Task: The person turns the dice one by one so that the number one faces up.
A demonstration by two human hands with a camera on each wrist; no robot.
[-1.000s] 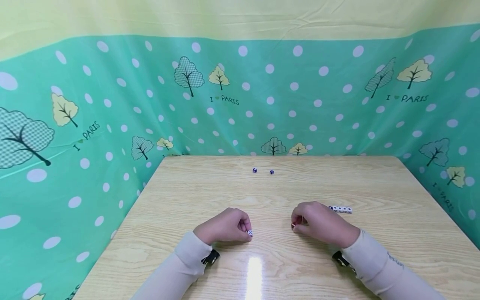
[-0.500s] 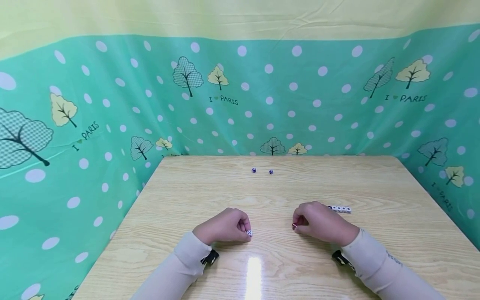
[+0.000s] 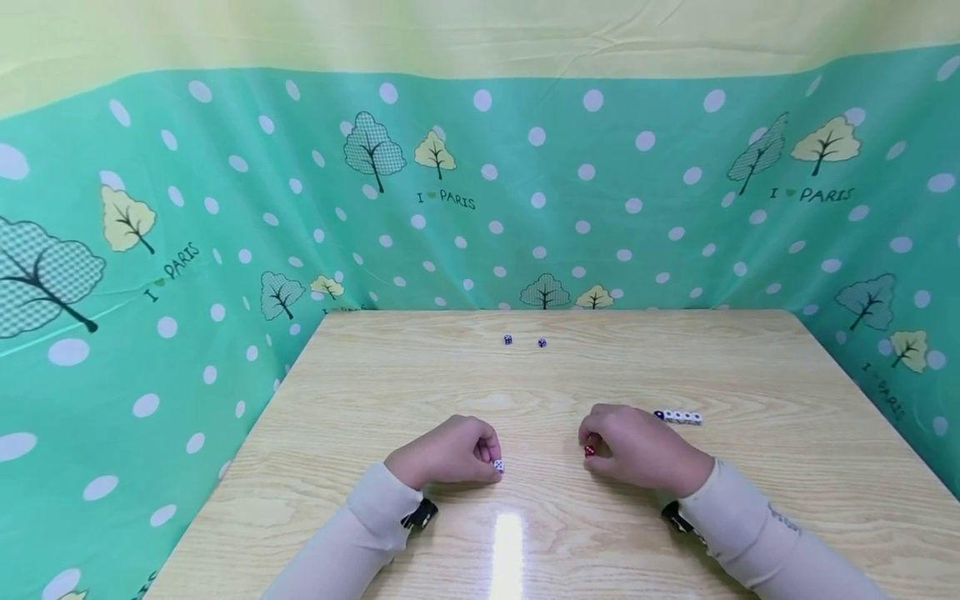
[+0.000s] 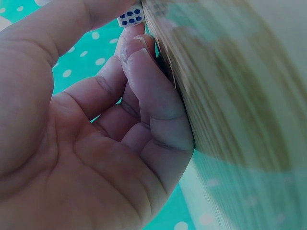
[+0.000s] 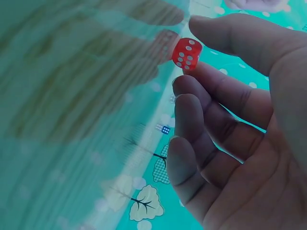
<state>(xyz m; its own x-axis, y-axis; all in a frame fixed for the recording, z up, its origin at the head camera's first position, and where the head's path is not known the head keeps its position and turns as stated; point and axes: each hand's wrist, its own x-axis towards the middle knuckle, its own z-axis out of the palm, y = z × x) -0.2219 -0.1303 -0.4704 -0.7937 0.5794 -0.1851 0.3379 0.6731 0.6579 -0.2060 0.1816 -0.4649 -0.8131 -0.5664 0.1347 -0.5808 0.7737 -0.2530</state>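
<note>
In the head view, my left hand (image 3: 452, 451) rests low on the table and pinches a white die (image 3: 498, 466) between thumb and forefinger. Blue pips show on that die (image 4: 131, 17) in the left wrist view, where the thumb's tip is cut off. Across from it, my right hand (image 3: 647, 448) is beside a red die (image 3: 588, 451) with white pips. The right wrist view shows the red die (image 5: 187, 53) on the table, close to the forefinger, with the thumb standing apart from it.
A row of dice (image 3: 678, 417), one dark blue and several white, lies beyond my right hand. Two dark blue dice, one left (image 3: 507, 340) and one right (image 3: 542, 342), sit near the back edge of the wooden table (image 3: 420, 367). A patterned green curtain (image 3: 465, 242) surrounds it.
My right fingers have spread from the red die, which now shows more fully. The blue end of the dice row has come into view. My left hand stays put.
</note>
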